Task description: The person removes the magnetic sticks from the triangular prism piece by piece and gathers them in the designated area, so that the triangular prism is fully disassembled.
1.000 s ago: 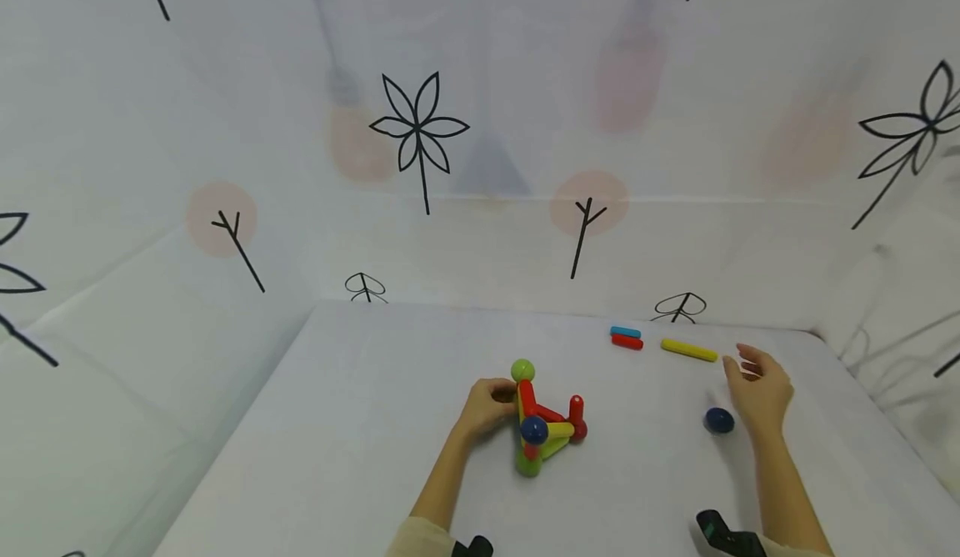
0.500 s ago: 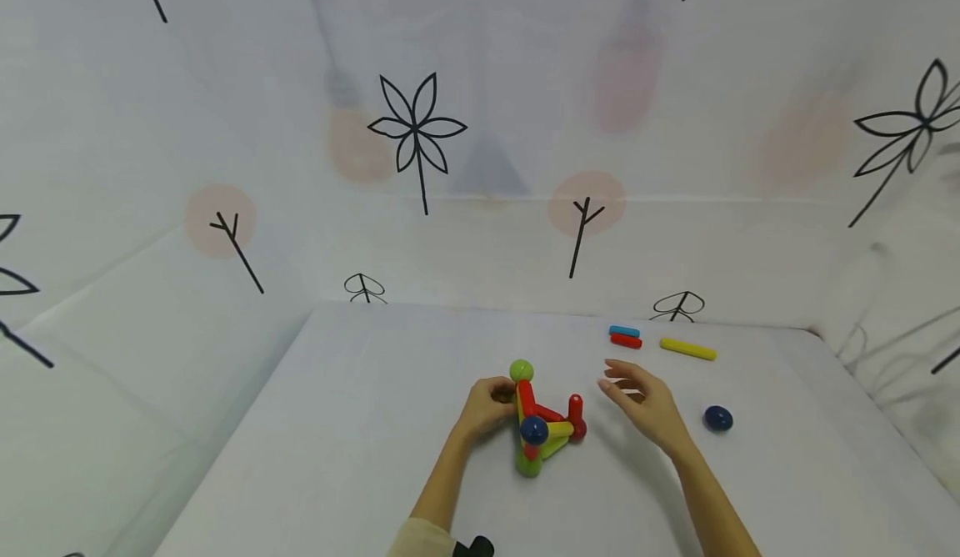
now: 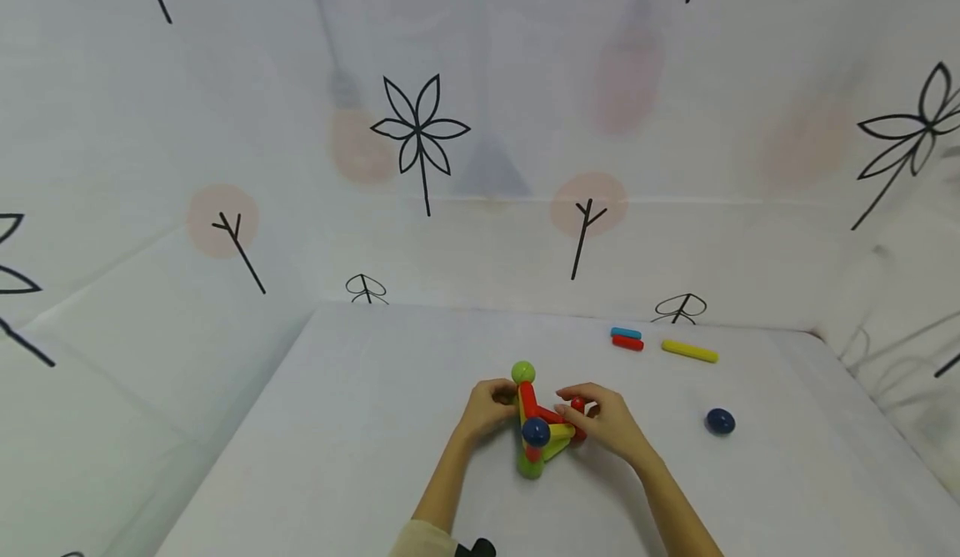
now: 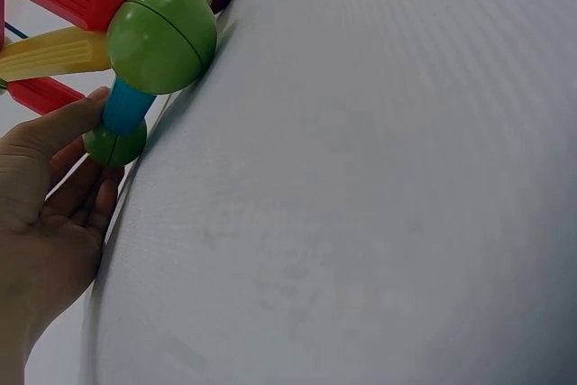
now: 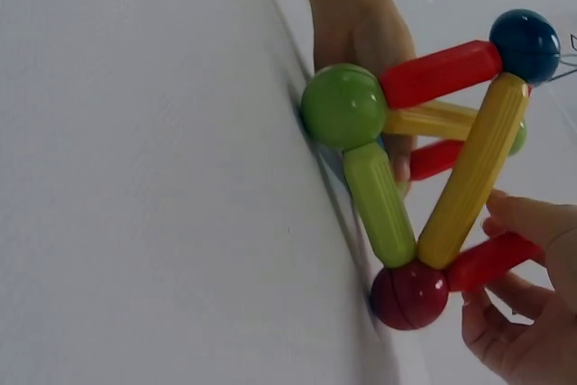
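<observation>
A ball-and-stick toy structure (image 3: pixel 555 430), built of red, yellow and green sticks with coloured balls, stands on the table. My left hand (image 3: pixel 483 407) holds its left side; in the left wrist view the thumb and fingers lie around a low green ball (image 4: pixel 115 143) and the end of a blue stick (image 4: pixel 129 107). On the right side my right hand (image 3: pixel 603 419) pinches an upright red stick (image 5: pixel 494 261), whose lower end meets a dark red ball (image 5: pixel 409 296). A dark blue ball (image 5: pixel 525 46) tops the near corner. The fingers partly hide both grips.
On the white table (image 3: pixel 360 424), a loose dark blue ball (image 3: pixel 720 422) lies to the right. Farther back are a short blue stick (image 3: pixel 626 333), a short red stick (image 3: pixel 627 343) and a longer yellow stick (image 3: pixel 690 351). A patterned cloth (image 3: pixel 487 248) hangs behind.
My right hand has moved left from beside the loose blue ball to the structure and now pinches its upright red stick. The left hand keeps its hold.
</observation>
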{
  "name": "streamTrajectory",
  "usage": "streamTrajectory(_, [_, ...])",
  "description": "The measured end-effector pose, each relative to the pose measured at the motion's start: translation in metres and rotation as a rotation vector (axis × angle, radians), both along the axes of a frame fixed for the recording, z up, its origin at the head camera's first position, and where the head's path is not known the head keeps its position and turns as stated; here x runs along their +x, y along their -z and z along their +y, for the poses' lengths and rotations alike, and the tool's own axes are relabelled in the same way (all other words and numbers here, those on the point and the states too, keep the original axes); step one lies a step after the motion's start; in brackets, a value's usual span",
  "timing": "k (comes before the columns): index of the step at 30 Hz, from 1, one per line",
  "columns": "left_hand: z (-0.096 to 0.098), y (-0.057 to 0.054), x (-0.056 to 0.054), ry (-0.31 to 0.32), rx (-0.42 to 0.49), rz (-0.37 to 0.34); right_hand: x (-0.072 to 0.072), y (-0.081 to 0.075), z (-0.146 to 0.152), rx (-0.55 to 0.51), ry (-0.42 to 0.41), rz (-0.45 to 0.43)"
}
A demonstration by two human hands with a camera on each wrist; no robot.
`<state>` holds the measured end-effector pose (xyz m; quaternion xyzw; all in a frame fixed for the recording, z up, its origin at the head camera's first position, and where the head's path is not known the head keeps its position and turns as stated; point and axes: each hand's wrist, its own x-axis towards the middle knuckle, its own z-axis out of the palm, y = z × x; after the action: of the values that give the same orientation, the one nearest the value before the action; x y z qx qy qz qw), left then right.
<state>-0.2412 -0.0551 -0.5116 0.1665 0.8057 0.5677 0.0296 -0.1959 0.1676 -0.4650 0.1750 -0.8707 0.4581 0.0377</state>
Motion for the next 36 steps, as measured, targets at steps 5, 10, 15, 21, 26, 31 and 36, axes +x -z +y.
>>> streamTrajectory(5, [0.001,0.000,0.001,0.000,0.009,-0.002,0.003,-0.002,0.011,0.049,0.040,-0.011])
streamTrajectory(10, [0.000,0.001,0.000,-0.007,0.010,0.000,0.006,-0.004,0.024,0.048,0.083,-0.027])
streamTrajectory(15, [0.000,0.003,0.000,-0.030,0.035,0.022,0.010,-0.004,0.035,0.067,0.112,-0.085])
streamTrajectory(21, [0.006,0.003,0.002,-0.203,0.104,0.039,0.013,0.003,0.038,0.031,0.108,-0.123])
streamTrajectory(26, [0.001,0.002,0.003,-0.247,0.148,-0.018,0.015,0.010,0.029,-0.004,0.167,-0.078])
streamTrajectory(31, [-0.012,0.000,0.008,-0.170,0.245,-0.067,0.014,0.016,0.017,0.023,0.280,0.016])
streamTrajectory(36, [-0.016,-0.013,0.021,-0.230,0.282,-0.104,0.006,0.020,0.007,0.006,0.344,0.086])
